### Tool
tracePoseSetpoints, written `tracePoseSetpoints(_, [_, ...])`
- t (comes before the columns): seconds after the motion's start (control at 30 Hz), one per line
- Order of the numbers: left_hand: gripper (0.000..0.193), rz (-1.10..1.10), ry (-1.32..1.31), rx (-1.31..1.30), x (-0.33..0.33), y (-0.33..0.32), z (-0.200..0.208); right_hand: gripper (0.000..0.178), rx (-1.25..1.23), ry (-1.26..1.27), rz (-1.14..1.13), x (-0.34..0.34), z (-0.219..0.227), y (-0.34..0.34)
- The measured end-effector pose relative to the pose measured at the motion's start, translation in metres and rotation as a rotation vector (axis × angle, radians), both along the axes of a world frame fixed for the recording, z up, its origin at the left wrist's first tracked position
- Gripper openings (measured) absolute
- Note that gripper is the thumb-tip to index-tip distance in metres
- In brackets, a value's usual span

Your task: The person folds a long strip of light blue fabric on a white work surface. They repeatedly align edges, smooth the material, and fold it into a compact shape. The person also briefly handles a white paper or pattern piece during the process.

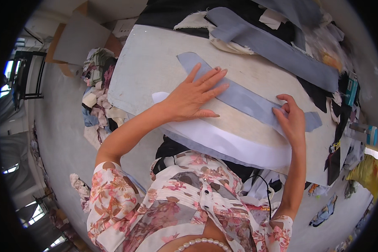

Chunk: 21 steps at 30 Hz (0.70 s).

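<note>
On the surface (pixel 147 59) beyond the white cloth (pixel 235 143), the blue-grey strip (pixel 248 100) seems light, limp, best held by its ends; left hand (pixel 191 98) spreads fingers on it, right hand (pixel 293 119) curls its own, pinch unclear

We look through one fisheye camera, the left of a head-worn pair, facing steeply down from near above the counter (pixel 140 59). Our view is upright and unmirrored, with the wearer's floral blouse (pixel 117 191) at the lower edge, the floor (pixel 61 126) at left, and straight edges bending toward the rim.
</note>
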<state>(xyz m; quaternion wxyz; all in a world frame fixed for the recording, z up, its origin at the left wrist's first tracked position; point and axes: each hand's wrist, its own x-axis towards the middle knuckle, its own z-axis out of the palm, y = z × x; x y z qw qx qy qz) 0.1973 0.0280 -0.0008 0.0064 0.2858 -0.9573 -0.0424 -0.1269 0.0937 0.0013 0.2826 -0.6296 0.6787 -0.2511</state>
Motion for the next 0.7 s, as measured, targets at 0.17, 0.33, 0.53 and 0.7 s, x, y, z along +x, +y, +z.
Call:
tracePoseSetpoints(0.17, [0.077, -0.021, -0.037, 0.043, 0.009, -0.017, 0.002, 0.036, -0.025, -0.029, 0.011, -0.008, 0.005, 0.0])
tracePoseSetpoints(0.33, [0.079, -0.06, -0.008, 0.076, 0.011, -0.021, 0.0, 0.037, -0.084, 0.02, -0.005, -0.007, -0.004, 0.0])
tracePoseSetpoints(0.53, [0.093, -0.089, -0.055, -0.053, -0.018, -0.006, 0.002, 0.039, -0.097, 0.062, 0.01, -0.005, -0.004, -0.001])
tracePoseSetpoints(0.7, [0.093, -0.211, -0.045, 0.038, -0.043, -0.011, -0.009, 0.039, -0.08, 0.016, 0.028, -0.014, -0.004, 0.001])
